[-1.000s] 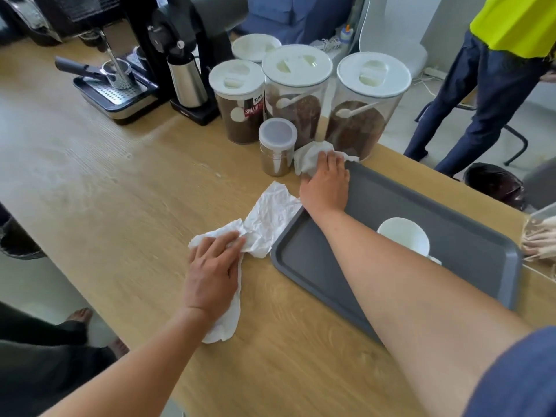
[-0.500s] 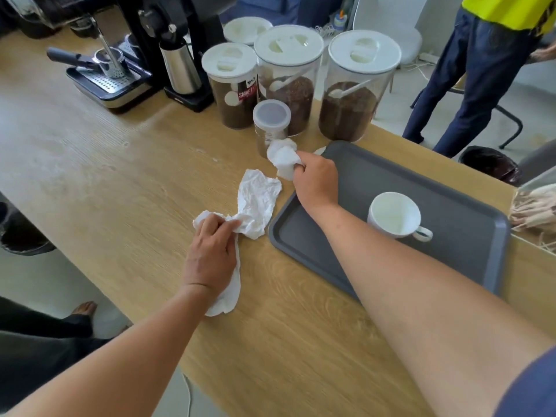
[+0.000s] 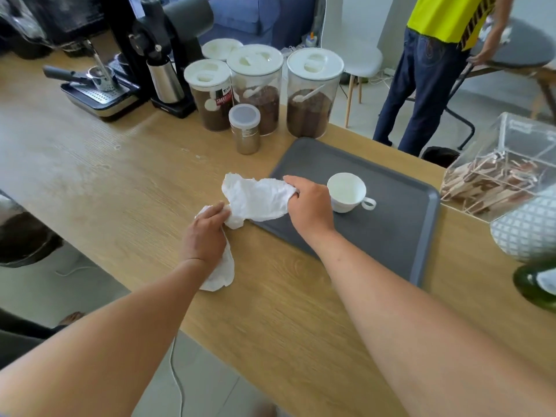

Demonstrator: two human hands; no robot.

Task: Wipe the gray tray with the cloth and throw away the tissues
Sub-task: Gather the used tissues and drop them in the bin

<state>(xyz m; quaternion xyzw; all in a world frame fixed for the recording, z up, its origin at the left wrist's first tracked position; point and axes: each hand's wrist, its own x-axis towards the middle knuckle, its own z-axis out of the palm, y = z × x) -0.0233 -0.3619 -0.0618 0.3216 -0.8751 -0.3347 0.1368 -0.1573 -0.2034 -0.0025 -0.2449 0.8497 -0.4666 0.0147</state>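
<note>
espresso machine and coffee jars at far edge of wooden surface; left hand closed on crumpled white tissue, pinning it to surface just left of gray tray; right hand clamped on second crumpled tissue, held over tray's near-left corner, touching left-hand tissue; white cup upright on tray just right of right hand; clear box of wooden sticks beyond tray's right edge
</note>
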